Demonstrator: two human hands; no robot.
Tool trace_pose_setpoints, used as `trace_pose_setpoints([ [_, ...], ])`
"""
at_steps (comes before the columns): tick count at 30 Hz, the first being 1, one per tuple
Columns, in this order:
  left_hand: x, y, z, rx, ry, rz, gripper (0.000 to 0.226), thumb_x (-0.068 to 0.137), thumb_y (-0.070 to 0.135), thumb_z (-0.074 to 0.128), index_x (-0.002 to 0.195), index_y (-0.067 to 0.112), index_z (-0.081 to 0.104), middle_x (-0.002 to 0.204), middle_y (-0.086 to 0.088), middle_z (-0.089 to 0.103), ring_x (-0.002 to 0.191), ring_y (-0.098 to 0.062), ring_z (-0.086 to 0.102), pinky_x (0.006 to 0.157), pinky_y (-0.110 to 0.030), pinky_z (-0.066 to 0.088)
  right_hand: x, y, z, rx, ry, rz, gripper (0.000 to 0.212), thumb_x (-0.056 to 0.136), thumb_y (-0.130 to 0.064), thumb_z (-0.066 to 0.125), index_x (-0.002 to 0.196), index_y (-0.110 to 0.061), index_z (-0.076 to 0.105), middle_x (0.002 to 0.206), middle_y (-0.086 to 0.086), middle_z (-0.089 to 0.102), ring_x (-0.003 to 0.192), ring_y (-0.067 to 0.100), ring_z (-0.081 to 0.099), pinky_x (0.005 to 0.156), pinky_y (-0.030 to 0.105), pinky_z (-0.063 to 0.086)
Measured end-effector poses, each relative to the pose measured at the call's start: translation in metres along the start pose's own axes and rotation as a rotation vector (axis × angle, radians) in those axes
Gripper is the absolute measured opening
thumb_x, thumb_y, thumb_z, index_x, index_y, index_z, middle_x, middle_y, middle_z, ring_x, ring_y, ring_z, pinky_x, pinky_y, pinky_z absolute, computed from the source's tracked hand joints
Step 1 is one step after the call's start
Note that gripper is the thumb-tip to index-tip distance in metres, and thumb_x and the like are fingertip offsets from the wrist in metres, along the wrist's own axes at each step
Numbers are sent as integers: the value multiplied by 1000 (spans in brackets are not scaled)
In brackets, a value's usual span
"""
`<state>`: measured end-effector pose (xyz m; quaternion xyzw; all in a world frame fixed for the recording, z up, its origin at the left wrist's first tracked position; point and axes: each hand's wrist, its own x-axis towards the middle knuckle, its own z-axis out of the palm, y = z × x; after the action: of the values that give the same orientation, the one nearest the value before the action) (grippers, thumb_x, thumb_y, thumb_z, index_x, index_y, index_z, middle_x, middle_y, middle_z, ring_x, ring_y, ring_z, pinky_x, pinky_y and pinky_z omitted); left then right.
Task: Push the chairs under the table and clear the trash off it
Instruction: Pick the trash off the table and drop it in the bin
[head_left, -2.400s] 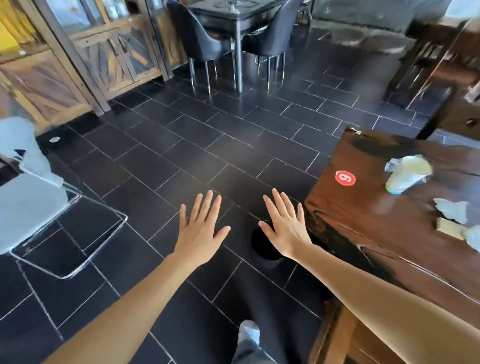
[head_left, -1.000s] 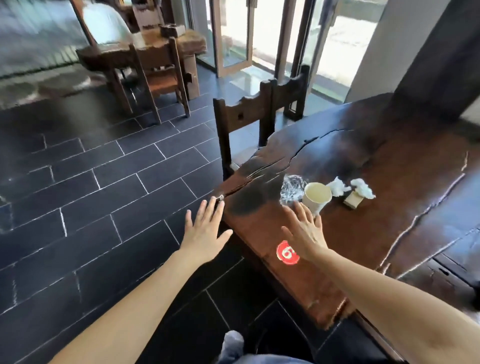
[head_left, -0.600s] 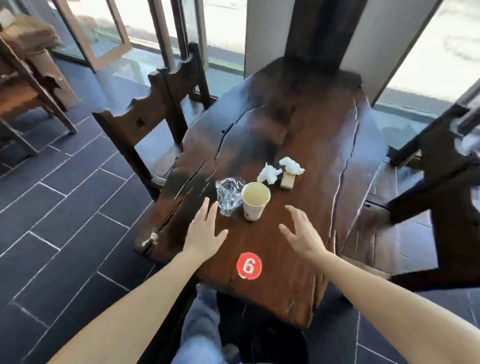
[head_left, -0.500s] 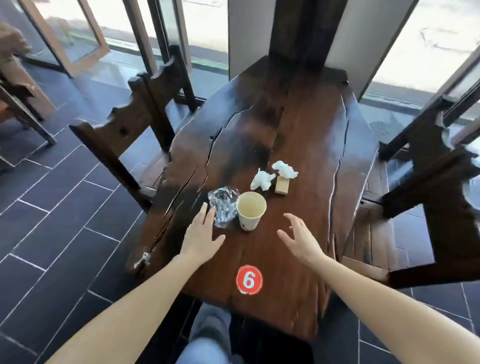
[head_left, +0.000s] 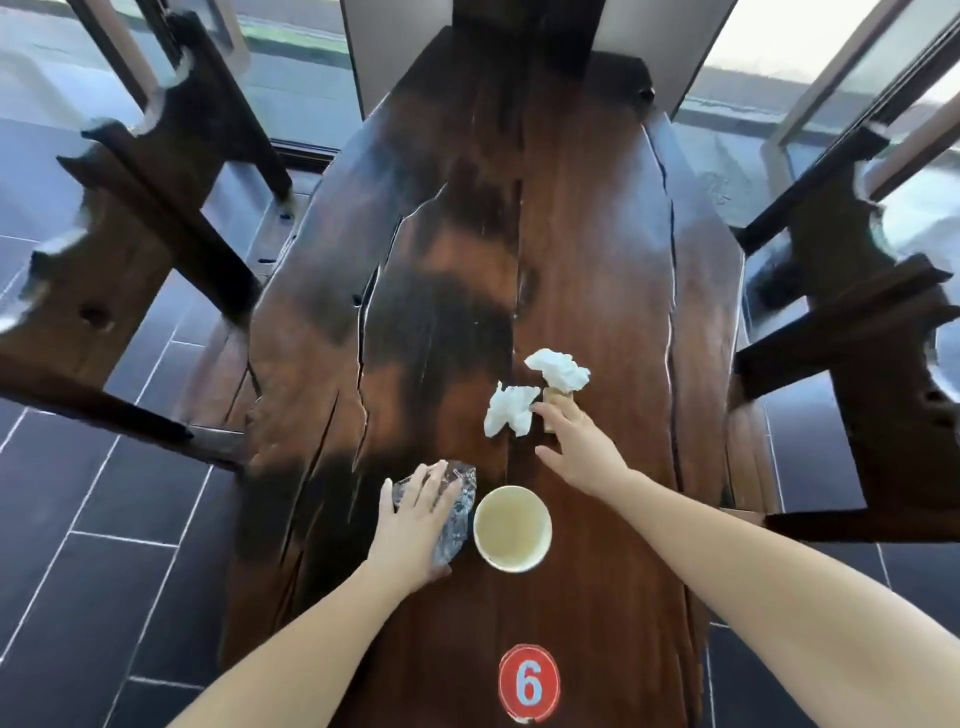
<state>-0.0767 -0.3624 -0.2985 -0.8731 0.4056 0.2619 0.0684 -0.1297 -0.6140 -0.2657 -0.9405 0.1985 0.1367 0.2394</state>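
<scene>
Two hands work over the table (head_left: 597, 260) in the head view, the only view given. The left hand (head_left: 415, 519) lies flat on a crumpled wrapper (head_left: 457, 512), fingers spread and not yet closed round it, just left of a paper cup (head_left: 511, 527) that stands upright and looks empty. The right hand (head_left: 576, 447) reaches farther up the table, open, fingertips touching the nearer tissue (head_left: 509, 410) and covering part of a small tan block (head_left: 557, 402); a second tissue (head_left: 558, 370) sits on that block's far end. All the trash lies together in the near middle of the table, beyond a red sticker (head_left: 529, 683).

Everything here is probably light. The wrapper should crush and crackle, so scrunch it into the palm. Tissues are soft: pinch each by its bulk. The cup is thin-walled; hold it round the side, gently, or it buckles.

Chairs (head_left: 130, 249) on both sides stand pulled out.
</scene>
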Motion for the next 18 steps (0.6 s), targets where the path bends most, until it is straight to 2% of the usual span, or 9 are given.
trace_pose_setpoints([
  [2,6,-6,10,-38,-41,-27,86,83,42,60,149,25,9,160,0,3,148,-20,1,116,-53,10,23,-7,7,-84,-84,-71,65,90,-26,60,146,-29,27,156,5,19,132,32,40,90,45,52],
  [3,7,-10,15,-86,-43,-54,81,82,37,62,148,25,16,158,2,14,146,-19,11,114,-50,20,34,-10,12,-123,-124,-101,69,91,-26,60,148,-30,23,159,9,13,135,34,37,93,44,50],
  [4,8,-14,19,-122,-27,-71,76,80,33,65,144,24,25,152,3,26,142,-19,22,109,-45,32,44,-13,17,-161,-154,-122,72,91,-26,61,149,-32,19,160,11,8,136,35,36,96,43,47],
  [6,10,-21,23,-121,19,-69,59,76,26,71,129,23,46,129,3,48,123,-19,47,84,-37,52,59,-18,27,-204,-193,-115,73,91,-25,62,149,-33,20,161,12,3,135,35,38,93,41,50],
  [8,10,-27,27,-120,70,-96,39,77,18,69,113,21,55,109,2,55,104,-20,56,66,-34,53,68,-22,40,-236,-226,-94,62,91,-22,62,145,-30,31,160,9,7,136,33,36,89,40,54],
  [11,11,-36,33,-241,-5,-166,34,83,16,58,112,21,41,109,3,47,106,-20,49,69,-32,46,71,-23,58,-213,-211,-72,45,93,-13,56,136,-19,45,147,9,30,135,30,32,94,39,48],
  [14,7,-39,32,-476,-38,-273,18,85,15,50,94,21,34,98,2,52,97,-25,56,65,-36,41,65,-17,60,-110,-153,-41,22,92,-3,53,108,-14,62,118,9,51,114,28,46,82,34,48],
  [16,3,-40,32,-528,-77,-307,8,89,20,41,86,19,34,93,-6,61,91,-34,60,68,-36,40,57,-11,54,-52,-149,-22,21,90,1,52,94,-14,66,103,6,57,101,27,54,81,36,50],
  [18,-3,-40,33,-556,-115,-337,15,89,24,37,75,20,40,87,-8,66,89,-34,62,68,-34,39,44,-3,49,29,-123,35,23,87,3,52,88,-14,67,97,5,61,94,24,58,81,38,51],
])
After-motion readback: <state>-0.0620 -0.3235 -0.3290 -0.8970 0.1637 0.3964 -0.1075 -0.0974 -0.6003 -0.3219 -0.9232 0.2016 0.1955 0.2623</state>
